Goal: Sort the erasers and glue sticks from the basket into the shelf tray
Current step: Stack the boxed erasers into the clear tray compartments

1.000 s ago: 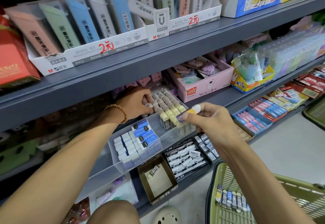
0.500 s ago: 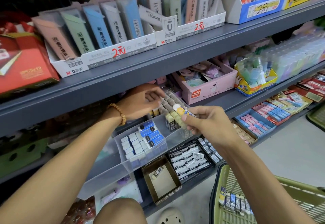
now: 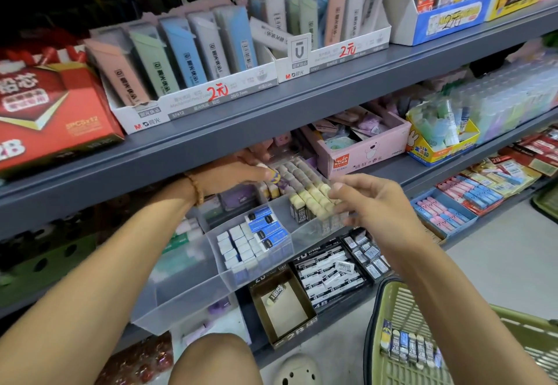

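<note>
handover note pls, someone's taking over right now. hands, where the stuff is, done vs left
Left hand: under the shelf edge, pinching a small yellow-and-purple eraser above the clear tray.
Right hand: fingers relaxed, nothing in it, hanging over the row of cream erasers in the tray's right compartment.
Blue-sleeved erasers fill the middle compartment.
Done: both of those compartments look well stocked.
Left: place the pinched eraser, then clear the row of erasers lying in the green basket. I cannot pick out any glue sticks.
</note>
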### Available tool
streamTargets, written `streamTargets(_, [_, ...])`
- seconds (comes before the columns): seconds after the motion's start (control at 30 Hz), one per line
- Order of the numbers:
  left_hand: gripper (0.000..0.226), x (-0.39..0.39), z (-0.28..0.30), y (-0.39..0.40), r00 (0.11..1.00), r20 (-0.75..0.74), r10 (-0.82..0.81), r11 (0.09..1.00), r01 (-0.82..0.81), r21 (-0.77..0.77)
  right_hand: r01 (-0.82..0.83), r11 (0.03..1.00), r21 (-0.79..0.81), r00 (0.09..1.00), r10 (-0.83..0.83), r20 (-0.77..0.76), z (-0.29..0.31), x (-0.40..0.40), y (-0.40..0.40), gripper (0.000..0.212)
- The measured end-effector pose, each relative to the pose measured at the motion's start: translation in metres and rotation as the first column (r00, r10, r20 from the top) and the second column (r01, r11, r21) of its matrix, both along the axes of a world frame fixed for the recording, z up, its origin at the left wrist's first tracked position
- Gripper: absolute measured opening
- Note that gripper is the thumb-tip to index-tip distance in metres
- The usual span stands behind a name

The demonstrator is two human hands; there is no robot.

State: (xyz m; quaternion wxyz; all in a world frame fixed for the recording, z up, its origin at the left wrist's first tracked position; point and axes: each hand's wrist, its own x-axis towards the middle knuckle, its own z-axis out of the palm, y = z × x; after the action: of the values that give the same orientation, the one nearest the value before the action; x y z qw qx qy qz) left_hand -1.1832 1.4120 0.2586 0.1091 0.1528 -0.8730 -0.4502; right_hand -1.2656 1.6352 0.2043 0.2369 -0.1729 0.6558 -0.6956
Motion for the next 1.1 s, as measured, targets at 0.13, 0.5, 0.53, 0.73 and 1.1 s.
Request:
streamTargets(0.13, [0.029, -0.004, -0.011, -0.013, 0.99, 0.106, 0.093, 0.979, -0.072, -0.189, 0.13, 0.987, 0.093, 0.991, -0.127, -0.04, -0.014, -0.002, 0.035, 0.01])
streamTargets(0.5, [0.013, -0.029, -0.015, -0.001, 0.991, 0.107, 0.086, 0.925, -0.039, -0.377, 0.221, 0.943, 0.249, 0.959, -0.257, 0.12, -0.075, 0.025, 0.081, 0.024])
streamTargets(0.53, [0.013, -0.03, -0.015, 0.0, 0.991, 0.106, 0.086, 0.923, -0.04, -0.382, 0.217, 0.944, 0.25, 0.957, -0.257, 0.138, -0.078, 0.028, 0.081, 0.024])
streamTargets(0.73, [0.016, -0.03, -0.022, -0.005, 0.977, 0.189, 0.098, 0.857, 0.014, -0.515, 0.196, 0.944, 0.267, 0.944, -0.255, 0.21, -0.087, 0.033, 0.083, 0.024])
streamTargets(1.1, [0.019, -0.037, -0.045, -0.008, 0.971, 0.151, 0.186, 0.805, -0.062, -0.59, 0.217, 0.93, 0.297, 0.919, -0.297, 0.26, -0.1, 0.033, 0.085, 0.014])
